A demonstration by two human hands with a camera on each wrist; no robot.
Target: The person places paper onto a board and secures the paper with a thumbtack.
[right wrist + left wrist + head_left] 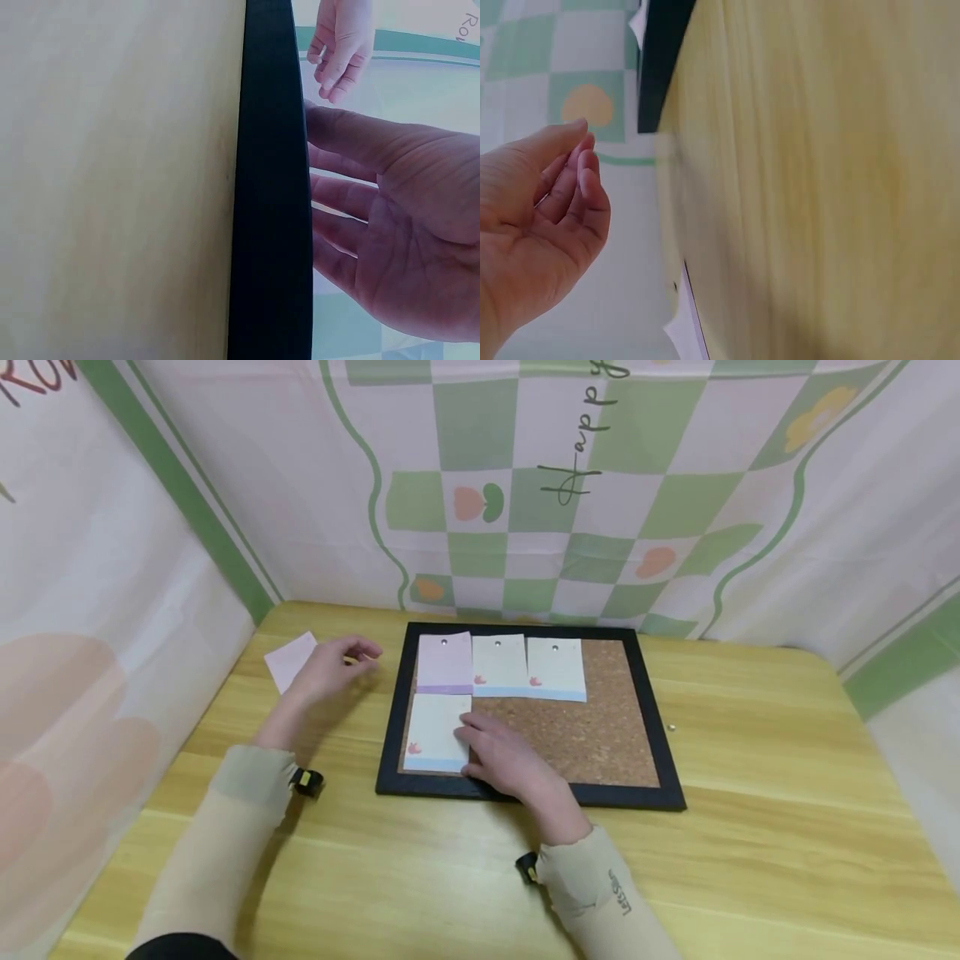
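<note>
A black-framed cork board (592, 727) lies on the table. Three notes run along its top: one lilac note (444, 667) and two cream notes with blue lower bands, each with a small metal pin near its upper edge. Below the lilac one lies another cream note (435, 731), on which no pin shows. My right hand (510, 756) rests over the board's lower left, fingertips touching this note's right edge. Left of the board, my left hand (330, 668) hovers with loosely bent fingers; nothing shows between them in the left wrist view.
A pink sheet of paper (288, 660) lies on the table at the left, partly behind my left hand. One small metal pin (672, 727) sits to the right of the board. Patterned cloth (555, 502) hangs behind the table and along its sides.
</note>
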